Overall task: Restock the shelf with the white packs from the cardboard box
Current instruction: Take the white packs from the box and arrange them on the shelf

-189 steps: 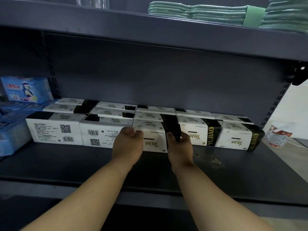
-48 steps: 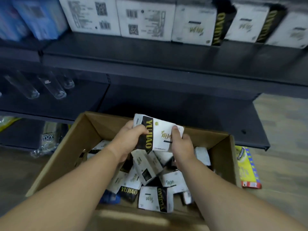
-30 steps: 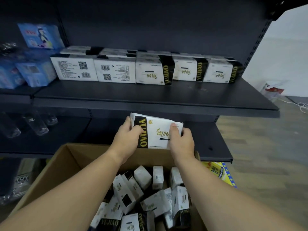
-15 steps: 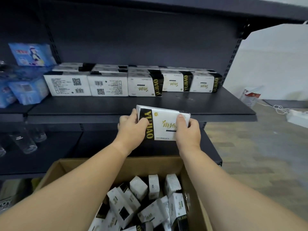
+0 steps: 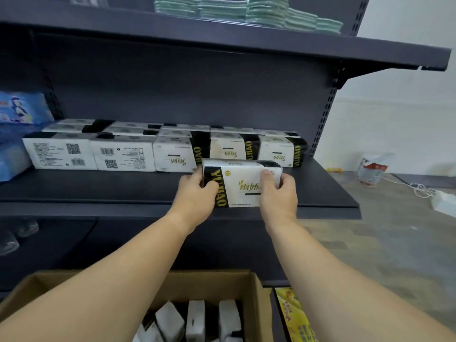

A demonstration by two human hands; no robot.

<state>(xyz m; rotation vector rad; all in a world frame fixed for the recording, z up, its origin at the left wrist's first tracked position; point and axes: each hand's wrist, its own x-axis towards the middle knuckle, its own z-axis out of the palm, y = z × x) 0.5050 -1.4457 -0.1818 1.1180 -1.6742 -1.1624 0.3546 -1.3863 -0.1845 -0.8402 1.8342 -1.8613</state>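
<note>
I hold one white pack [image 5: 243,183] with a black band and gold lettering over the front part of the dark shelf [image 5: 98,188]. My left hand [image 5: 196,197] grips its left end and my right hand [image 5: 280,193] grips its right end. Right behind it stands a row of matching white packs [image 5: 123,154], several wide and stacked rows deep. Below, the open cardboard box [image 5: 256,290] shows several more packs [image 5: 195,319] standing inside.
Blue packs [image 5: 19,112] sit at the shelf's left end. Green folded cloths [image 5: 246,8] lie on the shelf above. Clear bottles [image 5: 14,235] rest on a lower shelf at left. A yellow package [image 5: 293,314], a white bag [image 5: 372,169] and a power strip [image 5: 444,201] are on the floor.
Both hands lifted the pack out of the box and carried it up and forward to the shelf, just in front of the row.
</note>
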